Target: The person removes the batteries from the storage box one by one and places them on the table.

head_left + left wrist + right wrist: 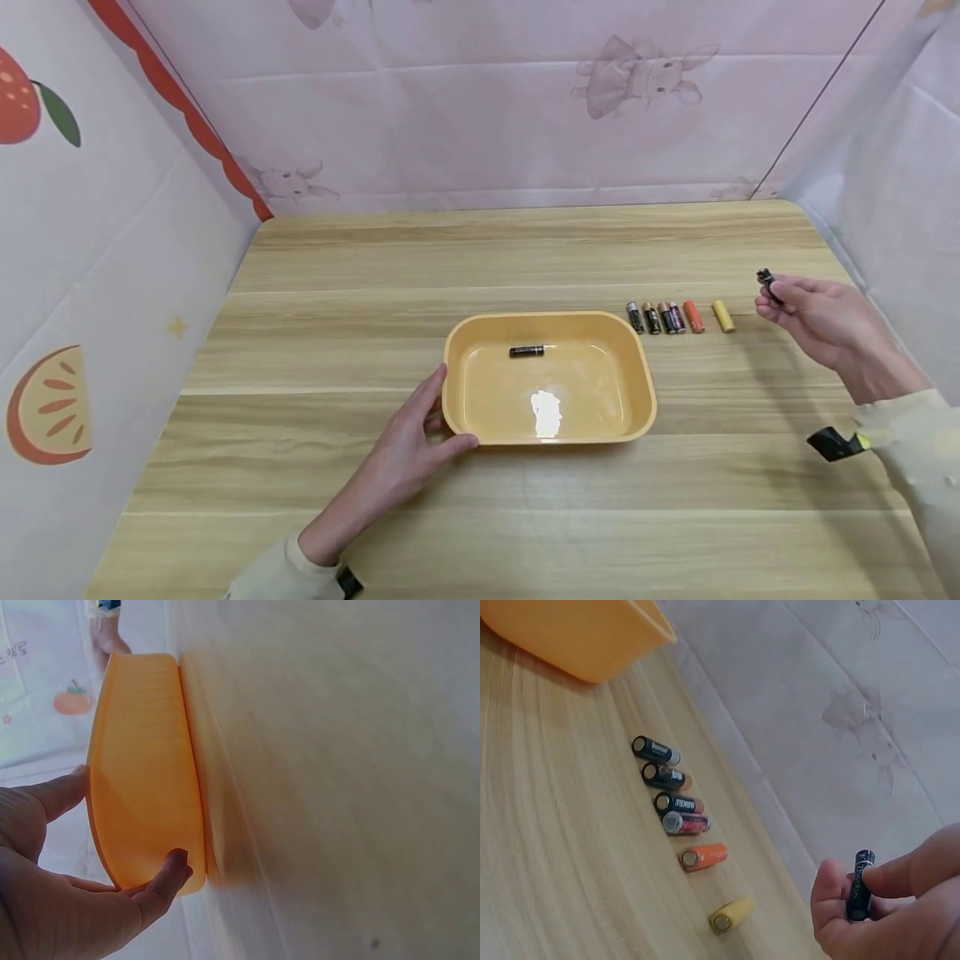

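Observation:
My left hand (412, 442) holds the near left corner of a yellow plastic tray (454, 417), its thumb on the near side and its fingers along the left wall. In the left wrist view the fingers touch the tray's outer wall (142, 772). One black battery (527, 352) lies inside the tray, towards the back wall. Raised over the right side of the table, my right hand (821, 321) pinches a dark battery (861, 889) between thumb and fingers. Left of that hand, a yellow battery (723, 317) and an orange battery (693, 317) lie on the table.
Several dark batteries (652, 318) lie side by side between the tray's right rim and the orange battery. The wooden table (375, 267) meets a pink patterned backdrop (480, 133) at the back. White patterned sheets (135, 250) hang at both sides.

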Motion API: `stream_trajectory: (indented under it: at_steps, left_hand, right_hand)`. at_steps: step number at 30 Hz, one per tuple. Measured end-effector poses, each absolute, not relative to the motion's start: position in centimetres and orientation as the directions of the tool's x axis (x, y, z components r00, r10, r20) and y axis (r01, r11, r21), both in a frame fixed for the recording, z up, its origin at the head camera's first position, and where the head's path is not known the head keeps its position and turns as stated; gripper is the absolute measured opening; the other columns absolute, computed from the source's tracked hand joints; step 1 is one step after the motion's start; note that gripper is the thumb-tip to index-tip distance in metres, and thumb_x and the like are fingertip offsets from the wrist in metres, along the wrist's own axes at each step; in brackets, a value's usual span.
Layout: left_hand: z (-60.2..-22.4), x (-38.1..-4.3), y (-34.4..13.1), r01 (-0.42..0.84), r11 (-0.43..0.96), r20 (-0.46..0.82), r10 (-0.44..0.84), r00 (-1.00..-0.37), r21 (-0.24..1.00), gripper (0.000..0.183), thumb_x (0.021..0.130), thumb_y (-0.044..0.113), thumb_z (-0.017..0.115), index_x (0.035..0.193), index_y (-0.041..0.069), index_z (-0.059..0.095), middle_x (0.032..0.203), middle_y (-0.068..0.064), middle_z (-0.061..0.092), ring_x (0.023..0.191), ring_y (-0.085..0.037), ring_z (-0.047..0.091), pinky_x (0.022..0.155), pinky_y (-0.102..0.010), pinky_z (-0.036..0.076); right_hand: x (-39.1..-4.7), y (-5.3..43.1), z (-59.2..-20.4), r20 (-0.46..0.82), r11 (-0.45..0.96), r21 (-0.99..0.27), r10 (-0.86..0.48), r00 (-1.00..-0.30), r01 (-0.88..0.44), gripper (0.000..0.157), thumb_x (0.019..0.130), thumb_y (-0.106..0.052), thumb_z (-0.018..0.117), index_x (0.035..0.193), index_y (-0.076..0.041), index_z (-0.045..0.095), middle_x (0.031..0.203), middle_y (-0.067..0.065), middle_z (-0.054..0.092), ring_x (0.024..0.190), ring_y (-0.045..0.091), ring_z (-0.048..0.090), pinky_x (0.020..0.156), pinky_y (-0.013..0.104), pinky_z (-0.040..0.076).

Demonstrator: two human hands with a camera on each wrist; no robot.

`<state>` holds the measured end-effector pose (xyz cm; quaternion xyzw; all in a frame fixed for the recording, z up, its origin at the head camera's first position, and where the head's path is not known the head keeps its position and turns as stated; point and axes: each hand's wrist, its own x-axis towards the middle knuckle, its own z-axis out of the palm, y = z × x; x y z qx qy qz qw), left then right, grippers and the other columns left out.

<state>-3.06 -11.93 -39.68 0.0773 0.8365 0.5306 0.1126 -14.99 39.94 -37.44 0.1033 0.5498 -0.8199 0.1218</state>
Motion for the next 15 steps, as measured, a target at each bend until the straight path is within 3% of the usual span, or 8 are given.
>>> stream_trajectory:
  at_steps: [9,11,15]
  left_hand:
    - [-39.6,-3.1,-11.9,0.009,0.440,-0.110,0.243,-0.964,0.898,0.100,0.085,0.012,0.086,0.163,0.003,0.024,0.159,-0.022,0.039,0.118,-0.028,0.065,0.099,-0.039,0.055]
    - [-39.7,-3.2,-11.9,0.002,0.440,-0.116,0.241,-0.963,0.898,0.101,0.085,0.012,0.086,0.164,0.004,0.024,0.160,-0.021,0.038,0.118,-0.028,0.065,0.099,-0.038,0.055]
    - [-39.7,-3.2,-11.9,0.005,0.440,-0.113,0.243,-0.963,0.898,0.100,0.085,0.012,0.086,0.163,0.003,0.024,0.159,-0.022,0.039,0.118,-0.029,0.065,0.100,-0.039,0.055]
  right_hand:
    - [-15.3,40.3,-39.0,-0.418,-0.207,-0.888,-0.004,-0.908,0.410,0.029,0.104,-0.005,0.060,0.083,-0.011,0.080,0.083,0.000,0.067,0.074,0.011,0.063,0.065,0.020,0.055]
    - [-15.5,40.3,-39.2,-0.433,-0.106,-0.898,0.043,-0.900,0.427,0.028,0.103,-0.010,0.065,0.080,-0.017,0.080,0.083,-0.005,0.066,0.072,0.008,0.059,0.062,0.020,0.054]
    - [-15.7,40.0,-39.9,-0.409,0.235,-0.870,0.148,-0.901,0.433,0.026,0.102,-0.025,0.069,0.077,-0.033,0.076,0.080,-0.011,0.065,0.068,0.004,0.057,0.059,0.021,0.054]
